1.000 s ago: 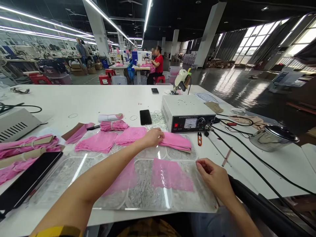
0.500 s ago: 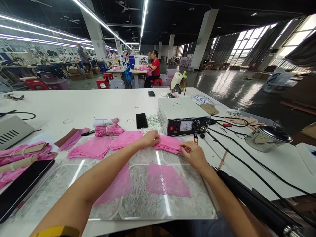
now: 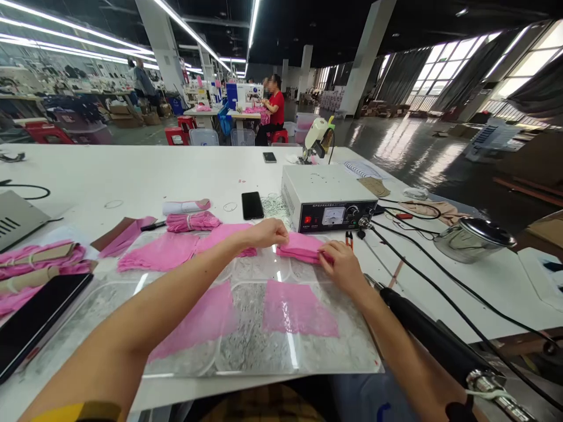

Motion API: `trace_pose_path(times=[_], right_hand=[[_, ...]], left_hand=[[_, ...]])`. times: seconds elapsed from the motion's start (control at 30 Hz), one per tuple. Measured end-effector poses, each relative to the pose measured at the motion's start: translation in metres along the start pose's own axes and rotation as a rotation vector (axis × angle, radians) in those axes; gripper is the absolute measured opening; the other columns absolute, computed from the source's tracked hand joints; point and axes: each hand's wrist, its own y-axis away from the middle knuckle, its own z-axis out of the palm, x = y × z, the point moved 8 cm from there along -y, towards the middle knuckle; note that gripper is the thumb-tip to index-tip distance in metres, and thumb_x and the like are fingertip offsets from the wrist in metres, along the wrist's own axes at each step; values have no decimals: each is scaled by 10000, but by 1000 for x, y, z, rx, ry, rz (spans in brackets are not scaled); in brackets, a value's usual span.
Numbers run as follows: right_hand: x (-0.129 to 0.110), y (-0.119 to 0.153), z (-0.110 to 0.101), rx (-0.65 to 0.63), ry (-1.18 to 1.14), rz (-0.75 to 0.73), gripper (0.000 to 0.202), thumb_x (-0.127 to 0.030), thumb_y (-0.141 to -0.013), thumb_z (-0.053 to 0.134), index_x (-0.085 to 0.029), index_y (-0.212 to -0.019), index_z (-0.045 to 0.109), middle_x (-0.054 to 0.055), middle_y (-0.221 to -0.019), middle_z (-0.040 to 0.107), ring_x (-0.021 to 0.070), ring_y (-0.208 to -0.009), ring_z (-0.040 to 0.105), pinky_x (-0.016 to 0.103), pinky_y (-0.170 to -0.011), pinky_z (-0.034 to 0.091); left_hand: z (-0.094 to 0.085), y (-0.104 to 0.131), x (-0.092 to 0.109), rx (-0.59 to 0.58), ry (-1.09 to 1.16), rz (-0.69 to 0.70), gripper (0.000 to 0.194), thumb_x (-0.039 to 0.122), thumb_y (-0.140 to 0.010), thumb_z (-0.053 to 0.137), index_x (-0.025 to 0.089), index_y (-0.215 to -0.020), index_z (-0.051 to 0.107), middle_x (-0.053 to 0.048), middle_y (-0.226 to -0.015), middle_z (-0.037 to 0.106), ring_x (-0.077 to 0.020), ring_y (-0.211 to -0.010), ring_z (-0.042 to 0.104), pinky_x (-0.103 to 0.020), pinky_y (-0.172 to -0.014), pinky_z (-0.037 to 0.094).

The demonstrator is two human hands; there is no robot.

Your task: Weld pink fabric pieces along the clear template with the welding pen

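A stack of pink fabric pieces [image 3: 299, 248] lies at the back right of a clear-topped board [image 3: 248, 346] with a grey mottled pattern. My left hand [image 3: 267, 233] reaches across to the stack's left end, its fingers closed in a pinch at the edge. At the right end, my right hand [image 3: 343, 266] pinches the edge between thumb and fingers. Nearer to me, a single pink piece [image 3: 301, 308] lies flat on the board. Another pink piece [image 3: 202, 322] is partly hidden by my left forearm. Farther left sits a second pink stack [image 3: 158, 252].
Behind the stack stands a control box [image 3: 338, 215] with a dial and cables. A black-handled tool [image 3: 431, 334] lies beside my right forearm. A phone [image 3: 252, 206], tied pink bundles [image 3: 193, 221], a lidded metal pot [image 3: 472, 240] and a black tablet-like device [image 3: 41, 322] are around.
My head view has shifted slightly, so the table sits a little higher. Both hands remain at the ends of the pink stack, and the left hand's fingertips have moved slightly right.
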Motion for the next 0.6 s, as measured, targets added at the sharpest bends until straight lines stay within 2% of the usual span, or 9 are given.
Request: trace_pose_path(times=[0.1,0.13,0.23,0.3,0.43,0.6], right_hand=[[-26,28,-12,-33,-30,-83,153,-194,-904,507,-206,-885,658,61,-915,661,186,-867,596,331,-792,477],[-40,39,-17,-31,-28,-157,150,-178,-906,507,-205,-894,653,58,-904,663,179,-858,595,320,-780,479],[-74,72,-25,-68,-20,-346,179,-88,-888,502,-197,-921,641,44,-823,662,162,-770,576,304,-713,469],[-86,87,-27,-90,-29,-410,203,-49,-872,504,-187,-943,634,41,-793,660,157,-729,563,308,-693,467],[-92,96,-29,-132,-76,-427,238,-50,-868,501,-204,-992,634,37,-799,666,158,-745,584,320,-713,483],[-98,86,-27,-188,-172,-339,192,-120,-877,538,-208,-1025,621,49,-851,664,162,-781,600,320,-710,495]], left_hand=[[18,29,10,-53,57,37,119,191,-873,616,139,-787,680,-20,-900,639,-149,-854,618,-276,-812,489],[27,39,14,-73,75,44,122,176,-850,622,149,-753,691,-12,-878,635,-137,-822,617,-246,-788,480],[54,68,24,-112,104,49,113,153,-804,636,172,-719,708,-2,-862,615,-111,-731,599,-207,-702,458],[69,82,29,-117,103,44,121,123,-787,635,173,-703,706,-3,-851,601,-110,-713,584,-206,-685,447],[85,94,34,-85,74,36,145,101,-797,608,173,-711,699,-16,-859,586,-136,-769,575,-230,-734,445],[87,93,34,-78,43,46,146,99,-795,616,177,-704,699,-19,-858,582,-149,-792,570,-242,-745,444]])
